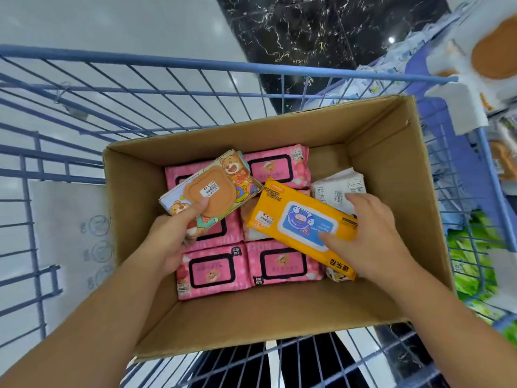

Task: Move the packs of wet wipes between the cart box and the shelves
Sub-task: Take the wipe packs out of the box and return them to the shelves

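Observation:
An open cardboard box [391, 169] sits in a blue wire cart [156, 85]. Several pink packs of wet wipes [282, 264] lie flat on the box floor. My left hand [173, 236] grips a bear-print pack with an orange lid [209, 189], thumb on the lid, held above the pink packs. My right hand [372, 233] holds a yellow pack with a blue lid [302, 222] by its right end, tilted over the box's middle. A white pack [335, 189] lies partly hidden behind my right hand.
Shelves [475, 65] with white and orange-lidded packs stand at the upper right, beyond the cart's rim. Green packs [470, 253] show through the cart's right wire wall. A flat white card [70, 233] lies left of the box inside the cart.

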{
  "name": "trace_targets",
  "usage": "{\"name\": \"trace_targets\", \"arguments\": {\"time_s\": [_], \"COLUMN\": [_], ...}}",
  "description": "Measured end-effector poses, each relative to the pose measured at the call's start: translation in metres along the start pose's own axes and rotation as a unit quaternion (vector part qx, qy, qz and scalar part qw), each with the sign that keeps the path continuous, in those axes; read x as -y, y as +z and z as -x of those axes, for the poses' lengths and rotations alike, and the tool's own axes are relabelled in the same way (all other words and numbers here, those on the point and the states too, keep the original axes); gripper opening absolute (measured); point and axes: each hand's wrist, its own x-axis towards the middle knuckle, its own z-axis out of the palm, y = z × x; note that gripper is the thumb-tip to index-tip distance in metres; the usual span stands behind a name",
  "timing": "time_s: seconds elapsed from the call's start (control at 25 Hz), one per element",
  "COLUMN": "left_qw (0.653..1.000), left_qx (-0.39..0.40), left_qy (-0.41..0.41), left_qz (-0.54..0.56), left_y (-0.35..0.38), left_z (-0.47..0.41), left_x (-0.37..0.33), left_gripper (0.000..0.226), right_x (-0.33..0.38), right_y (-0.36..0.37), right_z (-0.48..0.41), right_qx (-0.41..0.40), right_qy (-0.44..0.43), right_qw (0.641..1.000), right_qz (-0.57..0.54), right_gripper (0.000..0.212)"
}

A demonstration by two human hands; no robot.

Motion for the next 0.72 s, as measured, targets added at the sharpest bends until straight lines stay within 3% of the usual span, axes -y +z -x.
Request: {"name": "trace_targets", "arguments": {"time_s": [0.08,0.16,0.2,0.28,0.36,0.44,0.52,0.72], "left_qw": [1.000,1.000,0.999,0.998,0.997,0.996,0.996,0.991], "left_qx": [-0.002,-0.009,-0.016,-0.030,-0.044,-0.053,-0.055,-0.089], "left_qy": [-0.002,0.014,0.027,0.052,0.063,0.057,0.051,0.048], "left_qz": [-0.019,-0.006,0.004,0.018,0.030,0.041,0.047,0.092], "left_y": [0.001,0.000,-0.001,-0.005,-0.010,-0.010,-0.009,-0.008], "left_z": [0.005,0.010,0.012,0.014,0.015,0.017,0.022,0.033], "left_x": [0.004,0.010,0.014,0.020,0.024,0.028,0.032,0.037], "left_gripper": [0.030,0.029,0.030,0.032,0.033,0.030,0.028,0.025], "right_x": [0.025,0.039,0.039,0.027,0.004,-0.010,-0.015,-0.001], "right_y": [-0.010,-0.022,-0.030,-0.039,-0.033,-0.018,0.001,0.023], "right_z": [-0.033,-0.060,-0.066,-0.062,-0.037,-0.005,0.012,0.025], "right_qx": [0.100,0.218,0.240,0.189,0.155,0.211,0.217,0.166], "right_qy": [0.000,0.062,0.087,0.124,0.193,0.278,0.303,0.322], "right_qw": [0.995,0.973,0.966,0.974,0.956,0.890,0.840,0.793], "right_qz": [-0.008,-0.032,-0.024,-0.031,-0.155,-0.294,-0.394,-0.490], "right_gripper": [0.095,0.102,0.105,0.085,0.056,0.060,0.070,0.038]}}
